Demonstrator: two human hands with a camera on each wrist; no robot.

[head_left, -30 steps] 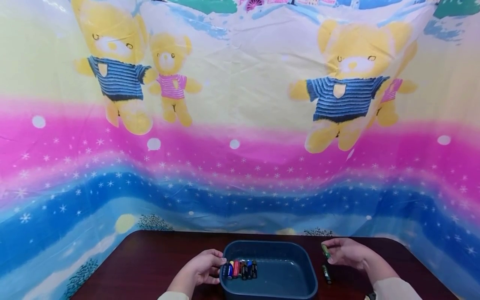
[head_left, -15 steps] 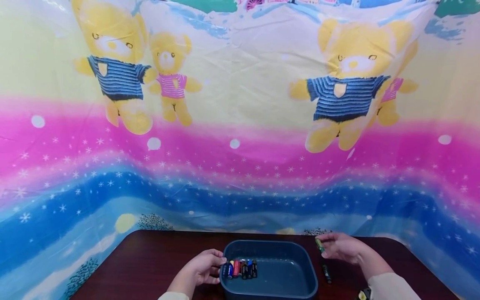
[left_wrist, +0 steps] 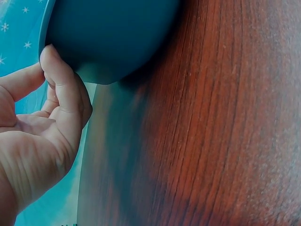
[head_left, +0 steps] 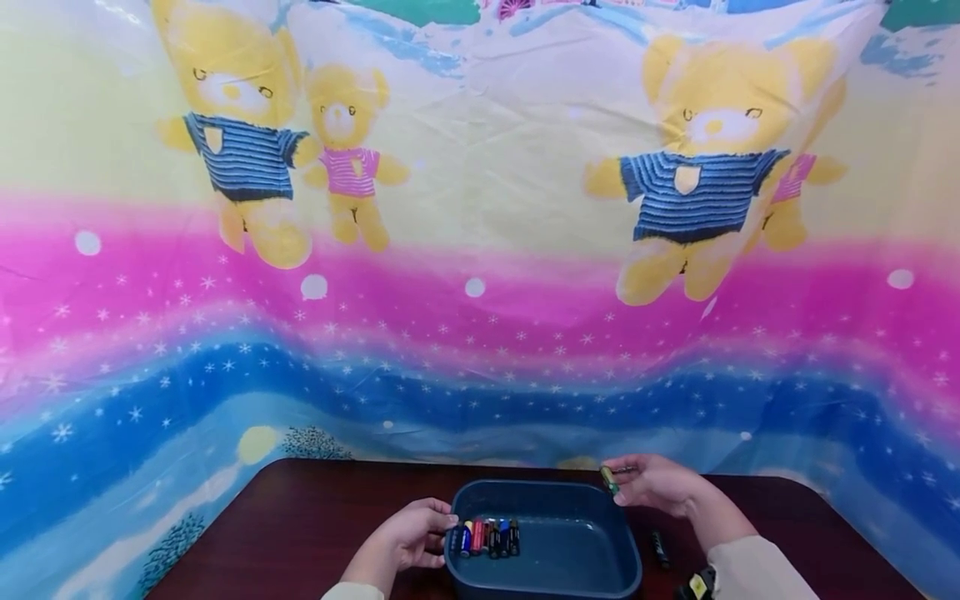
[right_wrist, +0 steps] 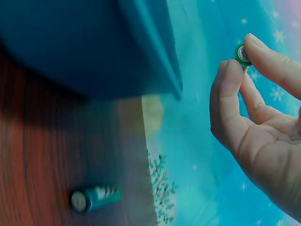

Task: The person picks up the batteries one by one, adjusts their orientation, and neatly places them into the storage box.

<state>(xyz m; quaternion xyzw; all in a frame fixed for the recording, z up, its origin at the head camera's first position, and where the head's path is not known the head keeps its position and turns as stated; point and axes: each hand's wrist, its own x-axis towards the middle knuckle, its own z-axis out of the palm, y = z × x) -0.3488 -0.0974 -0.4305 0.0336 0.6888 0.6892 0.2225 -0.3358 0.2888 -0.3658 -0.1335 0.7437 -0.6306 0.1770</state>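
Note:
A dark blue-grey plastic tub [head_left: 570,560] stands at the front of the table, with several batteries [head_left: 491,539] lined up side by side along its left part. At the tub's left rim, my left hand [head_left: 412,535] pinches the edge between thumb and fingers; the left wrist view shows this grip too. Above the tub's far right corner, my right hand [head_left: 656,485] pinches a green battery [head_left: 610,481] between thumb and fingertips. In the right wrist view only the end of that battery shows. One dark green battery [head_left: 660,549] lies on the table right of the tub.
The dark reddish-brown wooden table [head_left: 337,508] has rounded far corners. Directly behind it hangs a printed cloth [head_left: 465,333] with bears and snowflakes. A black device with a yellow mark [head_left: 699,586] sits at my right wrist.
My right hand has carried the green battery leftward from above the table to the tub's far right corner. My left hand keeps its hold on the rim.

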